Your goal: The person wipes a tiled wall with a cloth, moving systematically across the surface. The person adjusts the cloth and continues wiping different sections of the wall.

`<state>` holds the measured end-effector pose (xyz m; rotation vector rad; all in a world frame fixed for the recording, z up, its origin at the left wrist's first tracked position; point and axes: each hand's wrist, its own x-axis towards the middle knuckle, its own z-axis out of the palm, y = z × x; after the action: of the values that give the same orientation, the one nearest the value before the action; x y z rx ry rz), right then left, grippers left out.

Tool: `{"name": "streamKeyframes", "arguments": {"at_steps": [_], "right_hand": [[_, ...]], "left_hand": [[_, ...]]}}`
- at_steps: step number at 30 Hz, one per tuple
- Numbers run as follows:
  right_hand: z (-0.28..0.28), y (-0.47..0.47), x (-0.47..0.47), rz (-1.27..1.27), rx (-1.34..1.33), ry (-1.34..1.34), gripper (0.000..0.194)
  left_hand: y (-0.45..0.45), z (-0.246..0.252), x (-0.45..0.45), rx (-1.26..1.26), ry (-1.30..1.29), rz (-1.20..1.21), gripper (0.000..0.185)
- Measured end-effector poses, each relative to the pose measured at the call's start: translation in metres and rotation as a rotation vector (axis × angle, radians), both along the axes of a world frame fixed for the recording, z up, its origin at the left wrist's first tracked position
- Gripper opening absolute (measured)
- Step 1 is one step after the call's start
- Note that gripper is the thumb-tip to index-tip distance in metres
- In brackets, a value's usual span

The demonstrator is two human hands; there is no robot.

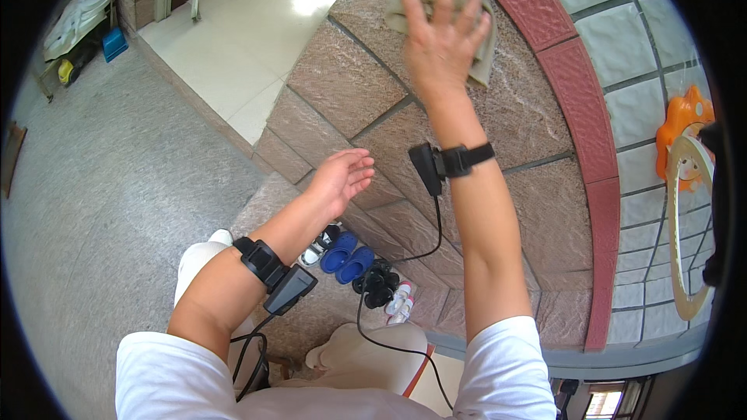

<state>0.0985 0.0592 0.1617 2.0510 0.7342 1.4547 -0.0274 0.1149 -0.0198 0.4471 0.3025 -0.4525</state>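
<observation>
My right hand (pixel 444 41) lies spread, palm down, on a greenish-beige cloth (pixel 485 58). The crumpled cloth rests on the brown stone-tiled ledge (pixel 513 122), close to its red tile border (pixel 569 67). Lower and to the left, my left hand (pixel 345 179) hovers by the front edge of the ledge, its fingers slightly curled and nothing in it. Each forearm wears a black strap with a small black device and a cable.
Below the ledge stand blue clogs (pixel 345 258), black shoes (pixel 378 284) and white-and-pink shoes (pixel 400 302). An orange toy-like ornament (pixel 677 134) and a pale ring (pixel 677 233) are by the white wall tiles. A blue dustpan (pixel 115 45) sits near a shelf at far left.
</observation>
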Motion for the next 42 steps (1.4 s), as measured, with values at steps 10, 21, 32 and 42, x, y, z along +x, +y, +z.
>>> {"name": "streamKeyframes", "arguments": {"at_steps": [10,21,32,42], "right_hand": [[-0.067,-0.005,-0.003,0.136,-0.297,0.286,0.04],[-0.089,-0.097,-0.122,0.386,1.04,1.152,0.045],[-0.125,-0.126,-0.197,0.445,1.813,1.308,0.046],[-0.165,-0.197,-0.274,0.248,2.101,1.281,0.044]], "left_hand": [[-0.002,0.0,0.003,-0.019,-0.002,0.015,0.019],[-0.003,0.027,-0.01,0.15,-0.274,-0.054,0.049],[-0.025,0.031,-0.028,-0.073,-0.422,-0.312,0.058],[-0.013,0.04,0.003,0.196,-0.419,0.245,0.059]]}}
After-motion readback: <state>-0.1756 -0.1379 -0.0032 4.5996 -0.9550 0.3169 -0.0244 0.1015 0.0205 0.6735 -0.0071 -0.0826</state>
